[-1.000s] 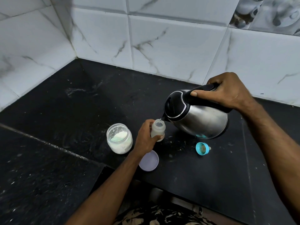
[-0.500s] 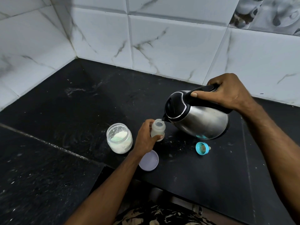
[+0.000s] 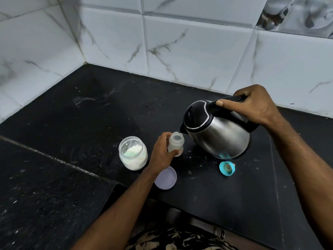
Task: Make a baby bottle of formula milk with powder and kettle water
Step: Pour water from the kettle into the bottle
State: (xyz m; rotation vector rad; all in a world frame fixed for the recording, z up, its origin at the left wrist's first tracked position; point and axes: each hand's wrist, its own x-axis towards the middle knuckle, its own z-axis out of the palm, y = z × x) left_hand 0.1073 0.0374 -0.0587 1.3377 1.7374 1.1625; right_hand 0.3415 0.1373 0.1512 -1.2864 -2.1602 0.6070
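On the black stone counter [image 3: 90,123], seen from the head camera, the only view, the water-filling step is being carried out. The right hand [image 3: 255,105] is wrapping its fingers round the black handle of the steel kettle [image 3: 221,134], thumb lying along the top, and is holding the kettle tilted with its spout just over the open mouth of the baby bottle [image 3: 176,144]. The left hand [image 3: 162,154] is curling round the bottle from the side, thumb across the front, and is steadying it upright; whether the base is resting on the counter or is lifted slightly cannot be told. No stream of water is plainly showing at the spout, and the fill level inside the cloudy bottle is too dim to read. Just to the left of the bottle, an open glass jar [image 3: 133,153] is standing about a third full of white powder, and its pale lilac lid [image 3: 165,178] is lying flat nearer the person, partly beneath the left wrist. The teal bottle cap with teat [image 3: 227,168] is lying on its side in front of the kettle's base, apart from it. Marbled white wall tiles [image 3: 180,42] are closing off the corner behind. By judgement, the pour is either under way or about finished. The next move calls for righting the kettle gently, setting it down clear of the teal cap, and then turning to the powder jar, all while keeping the light bottle steady against tipping.
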